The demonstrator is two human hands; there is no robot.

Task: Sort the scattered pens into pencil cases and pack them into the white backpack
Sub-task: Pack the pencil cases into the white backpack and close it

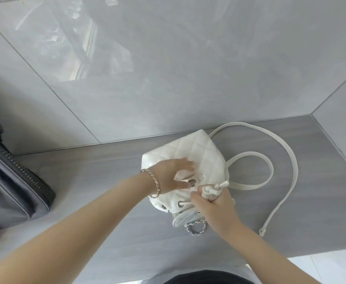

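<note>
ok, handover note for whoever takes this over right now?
Left hand: flat, pressing on the white quilted leather backpack, which lies on the grey stone ledge.
Right hand: fingers curled round the bag's white knotted drawstring at its mouth.
Done: unclear. No pens or pencil cases in view, and the bag's inside is hidden.
Left: check they are packed, then probably cinch the mouth and close the flap.

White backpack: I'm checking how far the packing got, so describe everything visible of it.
The white quilted leather-look backpack lies on the grey ledge, straps looped to its right, metal eyelets and a chain handle nearest the person. The left hand rests on its body; the right hand grips its knotted drawstring. Contents are hidden.
</note>
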